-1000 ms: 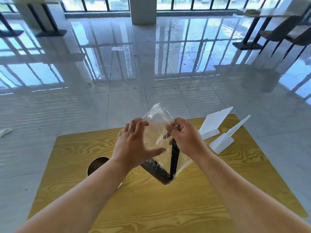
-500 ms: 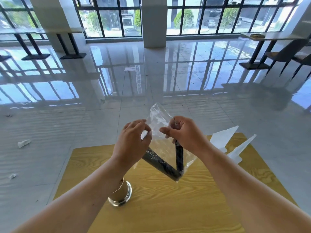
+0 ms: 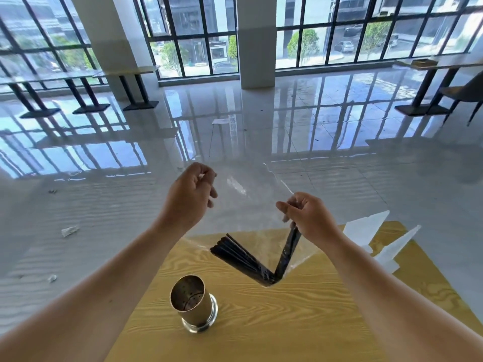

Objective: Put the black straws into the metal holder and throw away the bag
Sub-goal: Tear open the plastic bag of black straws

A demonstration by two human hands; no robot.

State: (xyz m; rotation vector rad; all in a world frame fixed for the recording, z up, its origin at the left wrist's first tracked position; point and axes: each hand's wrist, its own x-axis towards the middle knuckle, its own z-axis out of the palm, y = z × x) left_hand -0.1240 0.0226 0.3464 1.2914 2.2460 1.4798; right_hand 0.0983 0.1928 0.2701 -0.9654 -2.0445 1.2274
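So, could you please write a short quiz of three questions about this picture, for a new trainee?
1. True or false: the metal holder on the table already contains black straws.
2. Where are the black straws now? A) inside the clear bag B) in the metal holder C) lying loose on the table
3. Which hand grips the steeper group of straws, the left hand or the right hand?

Key: 1 false, the metal holder is empty. 2 A. 3 the right hand; the left hand pinches the upper edge of the clear bag.
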